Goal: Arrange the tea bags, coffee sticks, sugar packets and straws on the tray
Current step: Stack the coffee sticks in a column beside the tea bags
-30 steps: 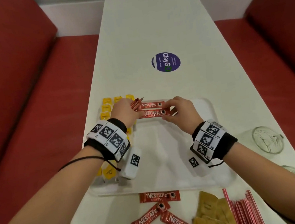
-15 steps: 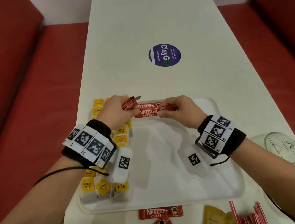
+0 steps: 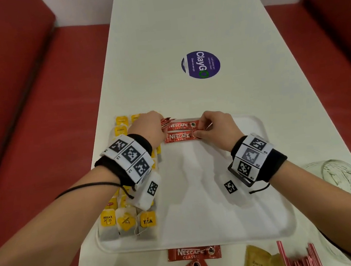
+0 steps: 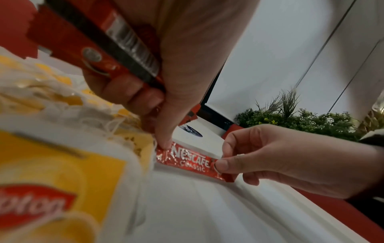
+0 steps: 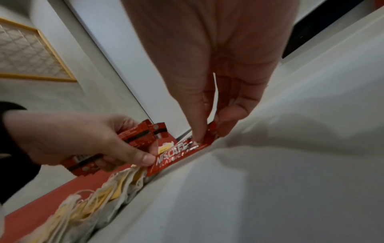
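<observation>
Both hands work at the far edge of the white tray (image 3: 196,238), which serves as the landmark on the long white desk (image 3: 178,22). Going from the left, rows of yellow-tagged tea bags (image 3: 126,223) fill the tray's left side, crowding right up to the left hand (image 3: 147,127), whose wrist hangs over them. That hand's curled fingers clutch a small bundle of spare coffee sticks (image 4: 97,49), while its thumb tip presses down the left end of the nearer coffee stick (image 3: 179,136) lying flat on the tray. Just beyond it, parallel and close to the tray's far rim, lies the farther coffee stick (image 3: 182,125). To the right, the right hand (image 3: 218,127) pinches the right end of the nearer coffee stick between thumb and forefinger, so this stick is held at both ends, between the two hands. The tray's middle and right side show bare white surface. Off the tray's near rim, on the desk, lie loose coffee sticks (image 3: 193,253), then brown sugar packets (image 3: 258,262), then a heap of pink straws (image 3: 300,259) further right. Past the tray's right rim sits a clear glass jar (image 3: 339,176). Beyond the tray's far rim a round purple sticker (image 3: 202,64) marks the desk, and red bench seats (image 3: 34,106) flank both sides.
</observation>
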The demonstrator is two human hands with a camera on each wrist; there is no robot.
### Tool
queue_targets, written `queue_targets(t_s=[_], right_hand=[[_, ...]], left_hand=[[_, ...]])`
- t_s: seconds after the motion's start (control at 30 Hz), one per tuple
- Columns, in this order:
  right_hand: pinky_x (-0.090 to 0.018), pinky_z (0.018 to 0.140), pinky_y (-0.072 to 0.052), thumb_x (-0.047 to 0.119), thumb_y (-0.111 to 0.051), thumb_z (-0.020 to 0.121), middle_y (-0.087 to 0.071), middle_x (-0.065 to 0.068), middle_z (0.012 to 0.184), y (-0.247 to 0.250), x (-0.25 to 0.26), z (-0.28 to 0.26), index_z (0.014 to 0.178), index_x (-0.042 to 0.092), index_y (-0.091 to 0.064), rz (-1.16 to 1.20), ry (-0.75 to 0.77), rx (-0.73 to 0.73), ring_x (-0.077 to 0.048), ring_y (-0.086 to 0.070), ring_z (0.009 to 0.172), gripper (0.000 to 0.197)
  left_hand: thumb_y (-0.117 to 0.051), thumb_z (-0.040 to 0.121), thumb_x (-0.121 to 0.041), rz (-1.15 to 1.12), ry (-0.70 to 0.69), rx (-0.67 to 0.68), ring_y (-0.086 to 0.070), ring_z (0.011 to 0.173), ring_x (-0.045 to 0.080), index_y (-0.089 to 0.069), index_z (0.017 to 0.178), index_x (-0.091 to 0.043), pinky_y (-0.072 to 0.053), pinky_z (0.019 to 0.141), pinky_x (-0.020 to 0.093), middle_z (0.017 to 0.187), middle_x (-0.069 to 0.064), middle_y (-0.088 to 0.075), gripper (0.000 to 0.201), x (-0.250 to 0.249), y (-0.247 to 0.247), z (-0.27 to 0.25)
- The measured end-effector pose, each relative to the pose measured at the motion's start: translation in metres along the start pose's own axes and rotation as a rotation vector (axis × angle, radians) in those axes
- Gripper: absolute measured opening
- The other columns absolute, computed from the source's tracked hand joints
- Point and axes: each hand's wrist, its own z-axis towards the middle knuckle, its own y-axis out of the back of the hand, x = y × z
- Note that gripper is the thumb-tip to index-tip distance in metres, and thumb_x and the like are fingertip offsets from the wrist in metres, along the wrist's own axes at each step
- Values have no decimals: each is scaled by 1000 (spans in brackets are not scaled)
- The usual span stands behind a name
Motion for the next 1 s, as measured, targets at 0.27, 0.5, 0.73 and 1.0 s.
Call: queue_targets(t_s=[0.27,0.5,0.73,1.0], right_hand=[[-25,66,-34,21,-73,76,-54,-3,88,-2,1,4,72,17,-53,-127,-9,-15,-17,-49,78,21],[-35,82,-46,22,-61,85,-56,-3,113,10,8,-13,110,16,-65,-383,195,160,-22,-53,93,26],[-42,87,-48,24,-51,90,-48,-1,127,6,13,-22,119,14,-59,-586,181,300,-25,-46,110,31],[-38,85,-47,26,-55,89,-41,-1,130,4,16,-21,134,21,-46,-534,208,242,-22,-40,114,47]], left_hand=[[-58,90,-23,164,-140,-105,-59,94,29,-61,98,-14,-38,67,32,98,7,-59,13,-12,-2,-15],[-47,94,-11,416,-270,-19,-59,108,25,-51,125,-18,-41,69,34,125,0,-57,32,-14,-30,-35],[-49,94,-15,498,-200,56,-60,103,24,-51,126,-16,-38,64,32,120,1,-58,32,-9,-34,-30],[-54,95,-21,459,-226,28,-56,116,24,-44,135,-20,-49,78,36,143,-6,-42,42,-6,-34,-29]])
